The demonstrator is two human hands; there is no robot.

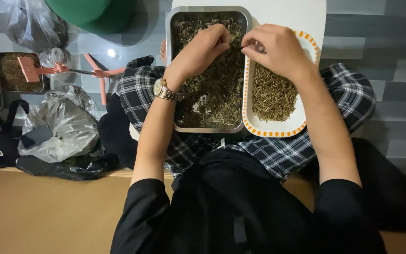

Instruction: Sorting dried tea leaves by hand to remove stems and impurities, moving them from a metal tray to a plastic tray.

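A person's left hand [205, 47] pinches its fingertips together in the dried plant bits filling a metal tray [208, 126], while the right hand [278, 49], fingers closed on a small piece, hovers over the sorted stems [272, 96] in a white dish with an orange-dashed rim [271, 132]. Both vessels rest on plaid-clad knees; a wristwatch [163, 90] circles the left wrist, and plastic bags [59, 127] lie on the floor at the left.

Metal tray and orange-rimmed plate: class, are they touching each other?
Touching. The head view shows the metal tray edge directly against the orange-rimmed plate rim, with no gap along their shared side.
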